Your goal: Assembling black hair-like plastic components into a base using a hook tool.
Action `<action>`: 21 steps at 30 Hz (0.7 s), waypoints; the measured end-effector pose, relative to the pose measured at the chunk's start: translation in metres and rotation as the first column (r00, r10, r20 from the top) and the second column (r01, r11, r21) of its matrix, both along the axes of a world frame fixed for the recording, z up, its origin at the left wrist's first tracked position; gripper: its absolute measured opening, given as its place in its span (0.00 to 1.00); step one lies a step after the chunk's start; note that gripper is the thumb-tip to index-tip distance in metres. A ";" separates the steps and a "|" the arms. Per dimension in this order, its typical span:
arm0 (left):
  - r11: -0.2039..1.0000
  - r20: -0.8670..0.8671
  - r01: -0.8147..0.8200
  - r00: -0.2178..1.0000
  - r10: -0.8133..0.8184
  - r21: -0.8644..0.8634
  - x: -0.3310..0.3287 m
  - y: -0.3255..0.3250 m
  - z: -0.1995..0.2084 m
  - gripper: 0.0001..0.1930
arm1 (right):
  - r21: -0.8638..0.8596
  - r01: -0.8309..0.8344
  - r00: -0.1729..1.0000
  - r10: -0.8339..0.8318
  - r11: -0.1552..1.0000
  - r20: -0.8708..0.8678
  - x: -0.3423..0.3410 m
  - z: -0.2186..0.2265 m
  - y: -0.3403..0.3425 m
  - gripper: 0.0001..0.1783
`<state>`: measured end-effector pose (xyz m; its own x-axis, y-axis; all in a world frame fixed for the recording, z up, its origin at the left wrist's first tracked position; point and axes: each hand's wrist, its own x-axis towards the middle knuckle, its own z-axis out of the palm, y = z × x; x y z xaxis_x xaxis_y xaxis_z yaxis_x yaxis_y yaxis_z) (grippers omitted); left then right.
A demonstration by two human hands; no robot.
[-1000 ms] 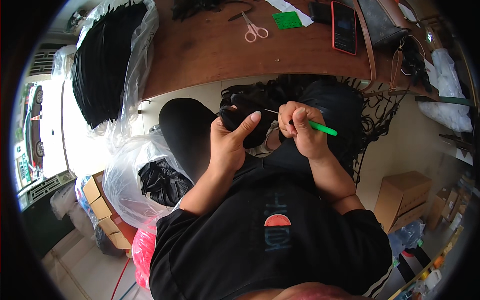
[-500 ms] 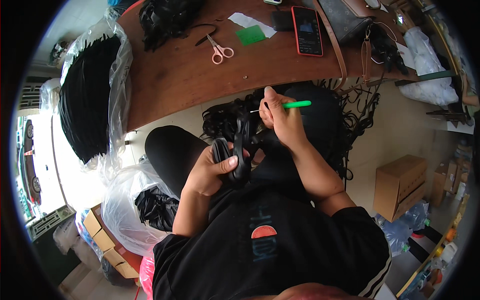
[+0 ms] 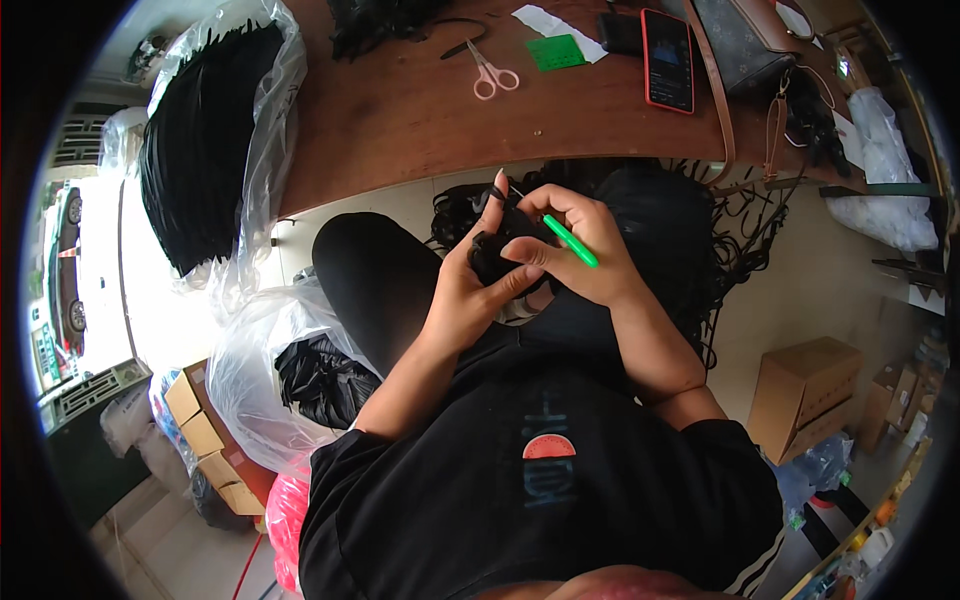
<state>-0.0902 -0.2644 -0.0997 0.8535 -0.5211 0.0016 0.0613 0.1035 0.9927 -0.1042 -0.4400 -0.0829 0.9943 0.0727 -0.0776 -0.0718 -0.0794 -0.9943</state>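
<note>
Between my hands, above my lap, is a bundle of black strips. My left hand is wrapped round it, with one strip looped over a raised finger. In my right hand a green-handled tool is held under the fingers; its thin metal tip, seen earlier, is largely hidden now. The right thumb and fingers press on the bundle close to the left hand. More black strips hang in a tangle below the table edge, beyond my hands.
On the brown table lie pink-handled scissors, a green card, a red-cased phone and a bag. Black strips in clear plastic drape over its left end. A cardboard box stands on the floor at right.
My right hand has come down to the bundle, its green tool now tilted downward. My left hand has moved up and right, turning the strips. The view has shifted slightly.
</note>
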 end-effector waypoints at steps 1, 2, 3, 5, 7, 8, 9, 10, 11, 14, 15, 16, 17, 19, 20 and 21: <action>1.000 0.001 -0.001 1.000 0.001 -0.001 -0.001 0.002 0.000 0.42 | -0.022 -0.006 0.998 0.007 1.000 0.060 0.001 -0.002 0.001 0.25; 1.000 -0.069 0.006 0.998 -0.007 -0.023 -0.001 0.005 0.000 0.42 | -0.005 -0.027 0.998 0.027 1.000 0.064 0.001 0.001 0.000 0.23; 0.999 -0.138 0.012 0.990 -0.018 -0.045 -0.001 0.008 0.000 0.42 | 0.014 -0.046 0.997 0.045 0.999 0.067 0.000 0.003 0.000 0.21; 0.998 -0.166 0.017 0.986 -0.027 -0.058 -0.001 0.007 0.003 0.42 | 0.083 -0.002 0.998 -0.002 0.997 0.057 0.002 -0.010 0.002 0.19; 0.995 -0.071 0.000 0.997 0.007 0.097 -0.001 0.009 0.000 0.42 | 0.148 0.041 0.998 -0.048 0.988 0.043 0.004 -0.013 0.004 0.16; 0.995 -0.071 0.000 0.997 0.007 0.096 -0.001 0.009 -0.003 0.42 | 0.116 0.064 0.997 -0.070 0.991 0.042 0.005 -0.011 0.005 0.14; 0.998 0.038 -0.001 0.999 -0.001 0.063 -0.001 0.009 -0.007 0.41 | 0.086 0.086 0.995 -0.089 0.993 0.042 0.005 -0.008 0.007 0.13; 1.000 0.148 0.001 0.989 -0.006 0.031 -0.001 0.008 -0.009 0.41 | 0.035 0.041 0.999 -0.040 0.999 -0.028 0.006 -0.001 0.007 0.10; 1.000 0.147 -0.002 0.989 -0.003 0.031 -0.002 0.008 -0.008 0.41 | 0.035 0.039 0.999 -0.038 0.999 -0.029 0.005 -0.001 0.009 0.10; 1.000 -0.106 0.000 0.994 0.000 -0.004 -0.001 0.003 0.007 0.42 | 0.115 0.308 0.918 -0.327 0.944 0.223 0.002 -0.013 0.013 0.10; 0.993 -0.168 -0.034 0.986 0.016 -0.109 -0.002 0.000 0.013 0.43 | 0.223 0.342 0.861 -0.400 0.913 0.314 0.002 -0.017 0.015 0.09; 0.975 -0.230 -0.074 0.973 0.024 -0.209 -0.002 -0.002 0.017 0.44 | 0.424 0.356 0.844 -0.481 0.833 0.236 -0.001 -0.019 0.016 0.09; 0.975 -0.230 -0.073 0.973 0.023 -0.209 -0.001 -0.002 0.020 0.44 | 0.602 0.363 0.828 -0.543 0.711 0.142 -0.003 -0.020 0.017 0.09; 0.903 -0.385 -0.276 0.913 0.139 -0.330 0.000 0.001 0.022 0.45 | 0.719 0.378 0.776 -0.623 0.583 0.097 -0.003 -0.016 0.010 0.11; 0.869 -0.447 -0.346 0.879 0.168 -0.354 0.003 0.005 0.015 0.43 | 0.745 0.378 0.741 -0.662 0.549 0.112 -0.006 -0.012 0.003 0.11; 0.839 -0.508 -0.375 0.850 0.140 -0.395 0.005 0.013 0.010 0.41 | 0.771 0.376 0.702 -0.701 0.513 0.124 -0.009 -0.007 -0.007 0.12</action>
